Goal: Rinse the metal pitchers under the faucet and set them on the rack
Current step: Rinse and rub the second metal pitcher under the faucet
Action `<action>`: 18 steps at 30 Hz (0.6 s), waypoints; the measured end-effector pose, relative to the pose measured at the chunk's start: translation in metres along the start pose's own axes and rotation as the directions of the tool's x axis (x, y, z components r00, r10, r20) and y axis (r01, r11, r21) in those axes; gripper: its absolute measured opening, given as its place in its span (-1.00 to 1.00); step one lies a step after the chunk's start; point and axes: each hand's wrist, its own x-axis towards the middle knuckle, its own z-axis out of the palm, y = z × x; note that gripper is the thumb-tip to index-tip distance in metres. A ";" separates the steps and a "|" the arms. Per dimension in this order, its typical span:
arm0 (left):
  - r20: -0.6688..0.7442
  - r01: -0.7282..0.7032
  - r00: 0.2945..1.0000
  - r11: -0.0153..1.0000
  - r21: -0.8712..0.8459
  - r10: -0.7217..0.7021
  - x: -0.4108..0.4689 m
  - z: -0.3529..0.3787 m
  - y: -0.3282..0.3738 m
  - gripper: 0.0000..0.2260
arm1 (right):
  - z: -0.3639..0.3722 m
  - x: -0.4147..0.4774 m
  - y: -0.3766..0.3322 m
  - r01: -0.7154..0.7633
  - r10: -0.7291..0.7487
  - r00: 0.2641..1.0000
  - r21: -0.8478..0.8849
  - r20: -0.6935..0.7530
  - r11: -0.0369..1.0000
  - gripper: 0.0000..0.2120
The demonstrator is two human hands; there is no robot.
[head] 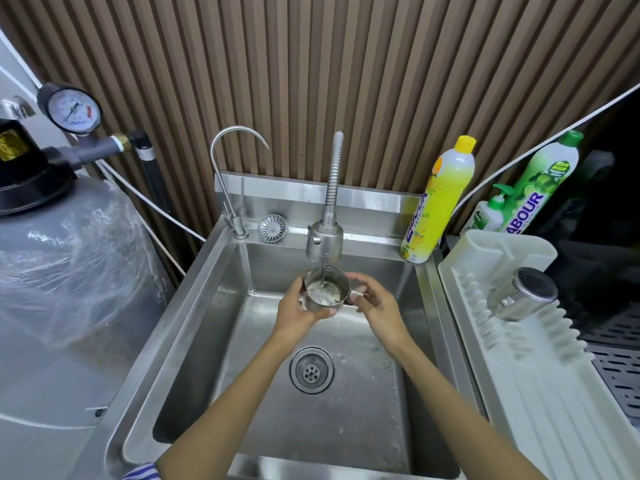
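Rinsing: left hand (297, 308) grips the small steel pitcher (327, 289) under the flexible metal faucet (325, 239), right hand (375, 304) pinches its handle. Next, likely: drain it, then the white plastic rack (554, 393), frame right.

A yellow bottle (438, 199) and a green bottle (540, 188) stood at upper right; a pressure gauge (72, 109) sat above a grey tank (69, 271), left.

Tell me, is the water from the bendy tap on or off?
On. A thin stream drops from the faucet head into the metal pitcher, which the left hand holds upright beneath it.
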 end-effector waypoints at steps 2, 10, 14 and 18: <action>-0.034 -0.113 0.993 0.990 0.079 0.116 -0.001 -0.002 0.004 -0.33 | 0.004 -0.002 0.002 0.006 -0.006 1.000 0.017 0.008 1.000 -0.67; -0.052 -0.200 0.968 0.884 0.423 0.244 -0.008 -0.017 0.025 -0.27 | 0.023 0.001 0.001 -0.079 0.069 0.996 0.176 0.065 0.981 -0.64; -0.107 -0.027 0.990 0.859 0.511 0.095 -0.015 -0.018 0.025 -0.40 | 0.015 0.004 -0.004 -0.155 0.153 0.986 0.018 0.064 0.988 -0.68; -0.128 0.143 0.987 0.896 0.420 -0.098 -0.023 -0.007 0.015 -0.48 | -0.001 0.007 -0.013 -0.125 0.152 0.987 -0.367 0.044 0.922 -0.73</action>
